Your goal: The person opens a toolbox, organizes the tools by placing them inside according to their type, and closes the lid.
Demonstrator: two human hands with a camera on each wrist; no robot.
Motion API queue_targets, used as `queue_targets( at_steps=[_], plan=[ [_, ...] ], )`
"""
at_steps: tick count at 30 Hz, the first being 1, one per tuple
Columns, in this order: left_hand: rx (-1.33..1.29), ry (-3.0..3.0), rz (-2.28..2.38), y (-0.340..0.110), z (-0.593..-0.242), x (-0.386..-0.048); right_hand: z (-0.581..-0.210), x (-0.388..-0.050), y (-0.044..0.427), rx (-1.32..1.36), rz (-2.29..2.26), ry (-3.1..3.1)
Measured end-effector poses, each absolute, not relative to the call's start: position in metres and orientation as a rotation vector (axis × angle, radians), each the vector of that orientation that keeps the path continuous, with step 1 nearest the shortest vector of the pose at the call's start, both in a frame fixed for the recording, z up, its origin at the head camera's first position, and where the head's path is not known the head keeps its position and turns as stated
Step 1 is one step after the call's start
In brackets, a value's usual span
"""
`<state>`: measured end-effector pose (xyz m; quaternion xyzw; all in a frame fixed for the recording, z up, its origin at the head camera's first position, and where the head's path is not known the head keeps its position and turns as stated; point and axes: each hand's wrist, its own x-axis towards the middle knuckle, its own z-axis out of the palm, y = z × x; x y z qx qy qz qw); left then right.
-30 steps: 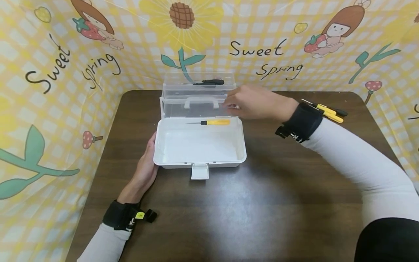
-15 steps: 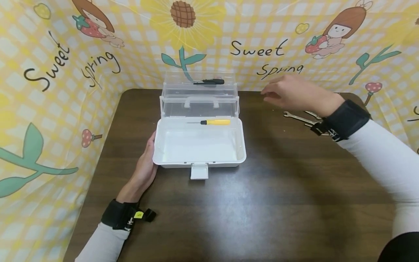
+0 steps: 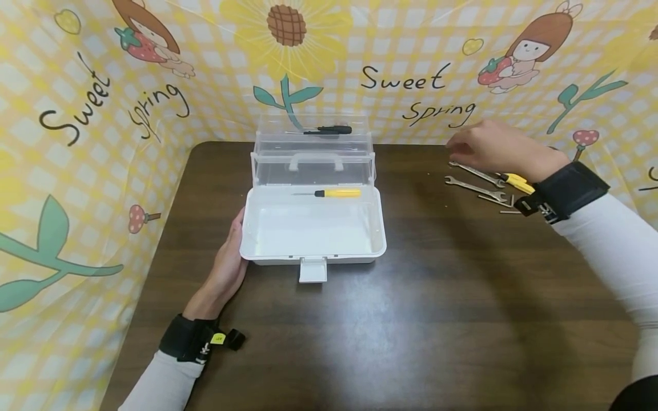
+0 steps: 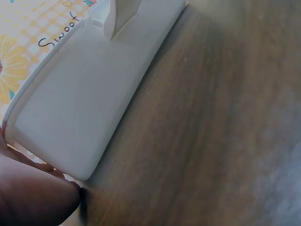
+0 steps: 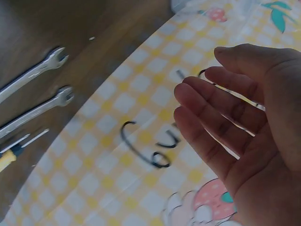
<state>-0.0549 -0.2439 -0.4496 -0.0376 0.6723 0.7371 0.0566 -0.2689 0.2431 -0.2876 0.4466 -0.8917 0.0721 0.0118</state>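
A white toolbox (image 3: 267,258) stands on the table with its clear lid (image 3: 277,171) raised at the back. My left hand (image 3: 226,268) rests against the box's left side, fingers along the wall. In the left wrist view, the thumb (image 4: 37,193) is at the box's lower corner. Inside the box, near the back edge, lies a yellow-handled screwdriver (image 3: 341,193). Black-handled screwdrivers (image 3: 331,130) lie in the clear upper part. My right hand (image 3: 493,147) hovers above two wrenches (image 3: 475,187) at the back right. Its palm, seen in the right wrist view, holds nothing.
Beside the wrenches are yellow-handled tools (image 3: 519,182), partly hidden by the right wrist, and thin L-shaped hex keys (image 3: 494,200). The box's latch flap (image 3: 313,270) hangs out at the front. Patterned cloth (image 3: 390,34) closes off the table's back and sides.
My right hand has moved from the clear lid rightward to above the wrenches, which its arm had covered before. The left hand stays at the box's side.
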Motion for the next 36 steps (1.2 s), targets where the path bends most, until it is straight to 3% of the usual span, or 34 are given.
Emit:
queue_targets(
  at_steps=[36],
  plan=[
    [-0.105, 2.041, 2.246, -0.244, -0.449, -0.056, -0.375, -0.293, 0.307, 1.084, 0.182, -3.205]
  ],
)
